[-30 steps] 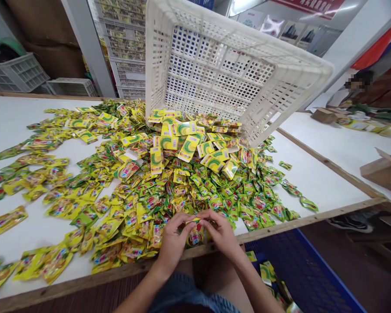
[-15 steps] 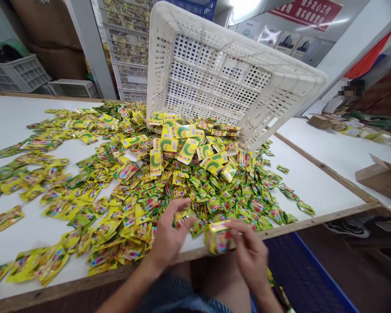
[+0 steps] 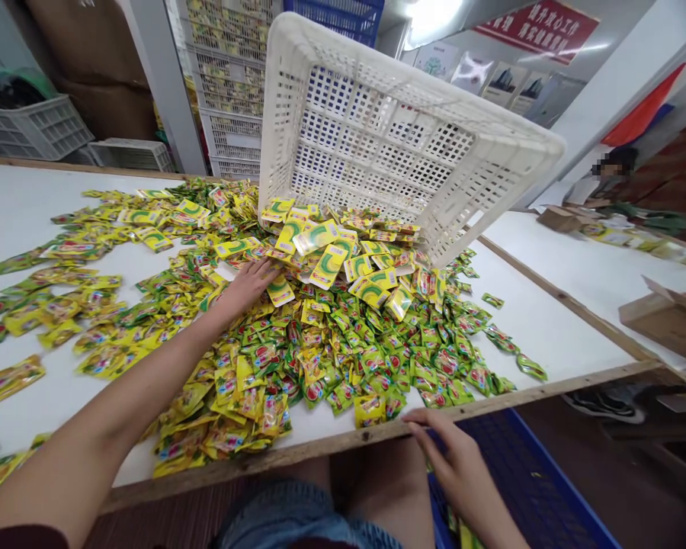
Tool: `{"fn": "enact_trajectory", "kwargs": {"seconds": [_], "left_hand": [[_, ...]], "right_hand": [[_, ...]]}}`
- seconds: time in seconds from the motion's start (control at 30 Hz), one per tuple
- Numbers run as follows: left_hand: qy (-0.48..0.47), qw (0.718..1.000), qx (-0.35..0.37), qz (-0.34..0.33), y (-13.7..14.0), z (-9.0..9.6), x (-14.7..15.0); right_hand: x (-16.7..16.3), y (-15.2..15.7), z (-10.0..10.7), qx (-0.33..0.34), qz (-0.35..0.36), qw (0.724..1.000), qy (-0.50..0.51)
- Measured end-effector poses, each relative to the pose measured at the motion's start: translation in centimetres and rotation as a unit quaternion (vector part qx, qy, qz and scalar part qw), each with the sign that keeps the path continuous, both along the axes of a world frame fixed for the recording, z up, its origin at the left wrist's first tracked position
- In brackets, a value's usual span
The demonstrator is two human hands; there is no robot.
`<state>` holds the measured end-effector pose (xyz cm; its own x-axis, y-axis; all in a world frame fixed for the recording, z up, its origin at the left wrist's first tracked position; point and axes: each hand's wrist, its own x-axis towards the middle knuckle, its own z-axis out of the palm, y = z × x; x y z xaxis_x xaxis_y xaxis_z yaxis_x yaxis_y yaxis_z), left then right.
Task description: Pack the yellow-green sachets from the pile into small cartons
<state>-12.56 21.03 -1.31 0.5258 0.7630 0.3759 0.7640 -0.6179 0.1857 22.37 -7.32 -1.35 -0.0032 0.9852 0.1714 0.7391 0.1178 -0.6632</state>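
My left hand [image 3: 252, 280] reaches across the heap to the flat yellow cartons [image 3: 331, 259] at the mouth of the tipped white crate [image 3: 377, 137]. Its fingers close over a yellow carton [image 3: 280, 290], which slants out from beneath them; the thumb is hidden. At the table's front edge is my right hand [image 3: 449, 450], holding nothing, its fingers loosely stretched and apart. Just left of its fingertips lies a yellow packet [image 3: 369, 410]. Small green packets [image 3: 371, 354] and yellow packets [image 3: 229, 381] are heaped between my hands.
A wooden rim [image 3: 297, 446] runs along the table's front. Below it on the right stands a blue crate [image 3: 526, 473]. An open cardboard box [image 3: 663, 316] sits on the adjoining table. A person [image 3: 609, 171] is at the far right. Stacked crates [image 3: 234, 99] stand behind.
My left hand has moved from the front of the heap up to the cartons, tilting some. The small filled box is gone from my right hand, which stays near the table edge.
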Motion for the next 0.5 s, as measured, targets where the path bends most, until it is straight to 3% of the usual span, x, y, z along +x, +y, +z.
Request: {"fn": "enact_trajectory", "kwargs": {"seconds": [0.13, 0.3, 0.4, 0.5], "left_hand": [[0.006, 1.000, -0.006, -0.022, 0.5, 0.2, 0.2], [-0.023, 1.000, 0.004, -0.010, 0.3, 1.2, 1.7], [-0.061, 0.998, 0.024, 0.011, -1.6, 2.5, 2.1], [-0.134, 0.988, 0.031, 0.062, -5.1, 4.1, 1.8]], "right_hand": [[-6.0, 4.0, -1.1, 0.022, 0.062, 0.997, 0.042], [-11.6, 7.6, -3.1, 0.015, 0.132, 0.991, -0.018], [-12.6, 8.4, -3.5, -0.001, 0.154, 0.988, -0.027], [-11.9, 8.3, -3.2, -0.004, 0.129, 0.991, 0.038]]}}
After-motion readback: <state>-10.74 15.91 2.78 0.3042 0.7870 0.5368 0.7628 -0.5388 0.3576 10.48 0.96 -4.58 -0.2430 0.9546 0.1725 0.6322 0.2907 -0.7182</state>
